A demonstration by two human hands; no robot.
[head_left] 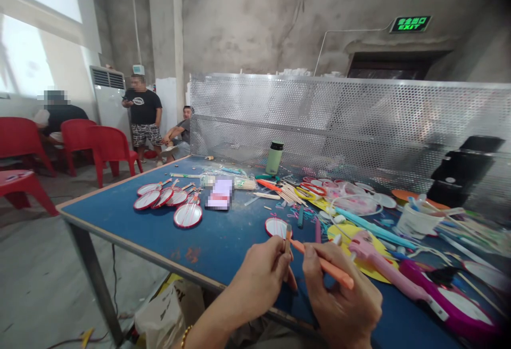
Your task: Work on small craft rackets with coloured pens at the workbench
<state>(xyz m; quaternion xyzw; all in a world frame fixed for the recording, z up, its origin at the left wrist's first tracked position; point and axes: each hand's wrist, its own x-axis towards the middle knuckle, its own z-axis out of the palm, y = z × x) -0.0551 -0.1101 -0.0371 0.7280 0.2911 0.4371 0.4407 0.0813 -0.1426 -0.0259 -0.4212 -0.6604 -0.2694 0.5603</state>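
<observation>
My left hand (265,266) pinches a flat wooden stick (287,237) upright near the table's front edge. In my right hand (341,290) is an orange pen-like tool (333,272), held like a pen. Its tip points at the stick, close to my left fingertips; whether it touches, I cannot tell. Just behind the left hand shows a white disc with a red rim (276,226), its lower part hidden. To the right of my right hand lies a pink glue gun (381,266) on a yellow piece (339,234).
On the blue table (131,232) lie several red-rimmed discs (187,215) and a phone (219,193). A green tumbler (274,158) stands before a perforated metal screen (255,107). Sticks, scissors (313,188) and a white tub (417,218) clutter the right. People are beyond, near red chairs (112,147).
</observation>
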